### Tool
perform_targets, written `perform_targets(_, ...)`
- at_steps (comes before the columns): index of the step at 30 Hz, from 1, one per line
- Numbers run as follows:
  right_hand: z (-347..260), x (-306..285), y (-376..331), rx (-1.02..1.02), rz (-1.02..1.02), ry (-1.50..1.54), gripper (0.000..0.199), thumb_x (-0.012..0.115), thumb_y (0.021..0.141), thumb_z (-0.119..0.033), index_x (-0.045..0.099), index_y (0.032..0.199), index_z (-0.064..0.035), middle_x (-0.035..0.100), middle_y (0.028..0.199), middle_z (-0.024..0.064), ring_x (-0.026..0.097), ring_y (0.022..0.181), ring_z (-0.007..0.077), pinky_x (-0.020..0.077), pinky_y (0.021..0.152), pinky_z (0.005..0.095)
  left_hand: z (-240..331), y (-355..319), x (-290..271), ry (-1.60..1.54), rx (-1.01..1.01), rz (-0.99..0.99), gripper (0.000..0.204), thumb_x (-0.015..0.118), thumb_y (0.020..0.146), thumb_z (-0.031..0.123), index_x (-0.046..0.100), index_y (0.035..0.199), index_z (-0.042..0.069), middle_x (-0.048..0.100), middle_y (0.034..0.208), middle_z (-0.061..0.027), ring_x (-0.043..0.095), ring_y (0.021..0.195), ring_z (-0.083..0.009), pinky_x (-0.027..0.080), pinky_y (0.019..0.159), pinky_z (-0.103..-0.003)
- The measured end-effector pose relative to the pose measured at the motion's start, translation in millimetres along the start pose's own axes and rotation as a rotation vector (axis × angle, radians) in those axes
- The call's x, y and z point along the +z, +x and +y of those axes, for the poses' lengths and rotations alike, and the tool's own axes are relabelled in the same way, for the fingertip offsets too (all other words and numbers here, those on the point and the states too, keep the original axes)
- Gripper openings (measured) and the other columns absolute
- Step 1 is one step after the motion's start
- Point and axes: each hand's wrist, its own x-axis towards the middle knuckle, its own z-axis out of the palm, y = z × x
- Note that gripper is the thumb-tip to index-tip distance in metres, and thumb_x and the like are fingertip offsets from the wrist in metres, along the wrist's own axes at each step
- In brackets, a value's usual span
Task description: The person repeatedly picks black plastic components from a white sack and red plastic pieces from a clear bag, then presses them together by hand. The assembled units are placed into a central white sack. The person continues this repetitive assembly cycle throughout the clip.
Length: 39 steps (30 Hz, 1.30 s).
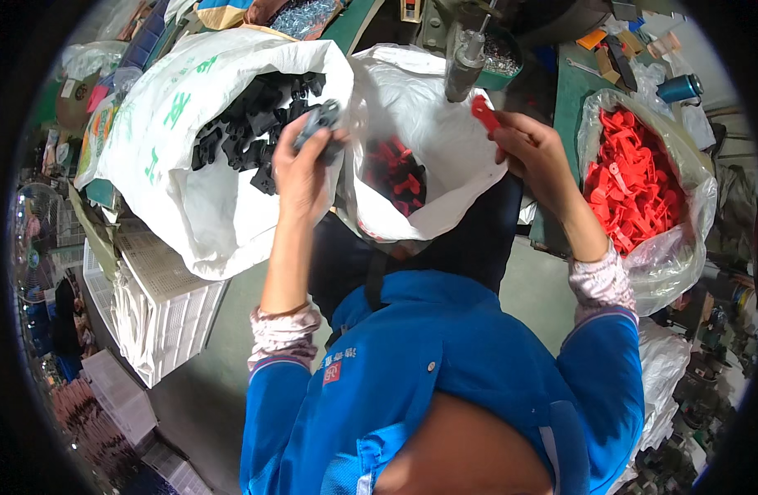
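Observation:
My left hand (303, 169) is closed on a dark grey plastic part (319, 124), slightly blurred, at the right edge of a white woven sack (169, 107) full of black plastic parts (259, 115). Between the thumb and fingers of my right hand (534, 148) is a red plastic part (484, 114) with a rounded end. It is held over the right rim of a second white sack (470, 186). Inside that sack lie red-and-black pieces (400, 177). The two held parts are well apart.
A machine spindle (466, 66) stands at the far rim of the middle sack. On the right, a clear plastic bag (684, 256) holds many red parts (630, 181). White plastic crates (177, 305) stand on the floor at left. A dark blue cup (680, 88) is at far right.

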Motion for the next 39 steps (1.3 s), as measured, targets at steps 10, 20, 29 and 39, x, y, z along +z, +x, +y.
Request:
perform_targets(10,-14.4,11.1,15.3,-0.063,0.026,0.256,0.031,0.06,0.094,-0.026,0.064,0.115,-0.0038,0.065,0.092,0.0017,0.051,0.068,0.0026,0.0337,0.05,0.0157,-36.1,11.7,103.7,-0.103,-0.235,-0.249,0.026,0.066,0.091,0.016,0.057,0.11,0.0,0.065,0.101,-0.01,0.065,0.091,-0.0205,0.054,0.078,-0.035)
perform_targets(20,-19.4,1.4,45.8,-0.582,0.019,-0.381,0.019,0.06,0.092,-0.01,0.068,0.105,0.0004,0.068,0.078,0.0084,0.058,0.064,0.0128,0.0471,0.06,0.0268,-65.1,17.8,132.9,-0.236,-0.152,-0.152,0.02,0.058,0.094,0.011,0.057,0.107,-0.004,0.065,0.094,-0.0117,0.061,0.084,-0.0183,0.048,0.076,-0.03)
perform_targets(29,-31.8,-1.9,62.5,-0.648,-0.073,-0.402,0.016,0.062,0.092,-0.014,0.069,0.096,0.0003,0.069,0.078,0.0147,0.068,0.073,0.0177,0.0518,0.067,0.0299,-58.2,21.5,144.4,-0.377,-0.052,-0.112,0.029,0.062,0.092,0.015,0.052,0.112,-0.004,0.062,0.098,-0.0129,0.061,0.083,-0.0191,0.05,0.08,-0.034)
perform_targets(39,-98.4,-16.4,48.6,-0.86,0.256,-0.999,0.025,0.062,0.088,-0.032,0.069,0.102,-0.0125,0.067,0.086,0.0145,0.063,0.078,0.0358,0.0506,0.065,0.0379,-18.1,60.0,168.0,-0.333,-0.13,-0.373,0.029,0.062,0.094,0.022,0.052,0.112,0.002,0.065,0.093,-0.0113,0.065,0.079,-0.0181,0.052,0.065,-0.027)
